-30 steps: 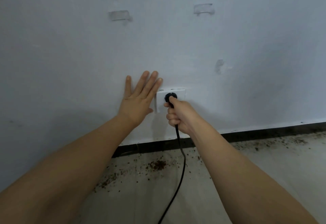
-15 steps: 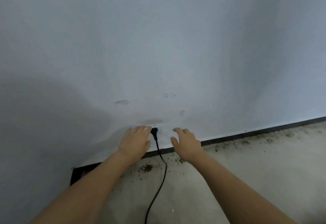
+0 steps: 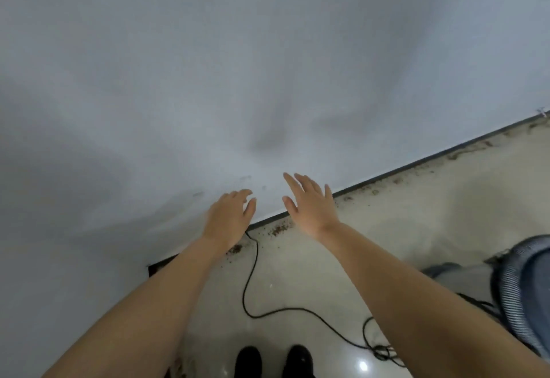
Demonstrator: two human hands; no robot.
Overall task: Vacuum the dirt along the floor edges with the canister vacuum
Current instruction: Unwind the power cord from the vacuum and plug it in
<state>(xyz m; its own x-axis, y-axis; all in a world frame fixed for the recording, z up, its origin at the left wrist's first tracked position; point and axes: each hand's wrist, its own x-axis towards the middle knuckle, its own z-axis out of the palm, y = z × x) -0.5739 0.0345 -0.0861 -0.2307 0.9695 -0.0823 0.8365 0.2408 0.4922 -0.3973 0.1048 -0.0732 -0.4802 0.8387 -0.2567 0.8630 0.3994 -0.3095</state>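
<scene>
Two bare hands are out in front and hold nothing. Left hand (image 3: 230, 214) has soft, loose fingers, and right hand (image 3: 308, 203) has its fingers spread wide. Both are near the wall (image 3: 268, 65), low down. A black cord (image 3: 250, 282) runs from under the left hand across the floor (image 3: 401, 229) toward the canister vacuum (image 3: 523, 282), a round blue-grey thing at the right edge.

I think the next job is to pick up the hose. It is best to turn slowly and step over the cord, not on it.

Brown dirt (image 3: 278, 230) lies in crumbs along the dark baseboard (image 3: 416, 166). The floor is pale and shiny. Two black shoes (image 3: 273, 359) stand at the bottom.
</scene>
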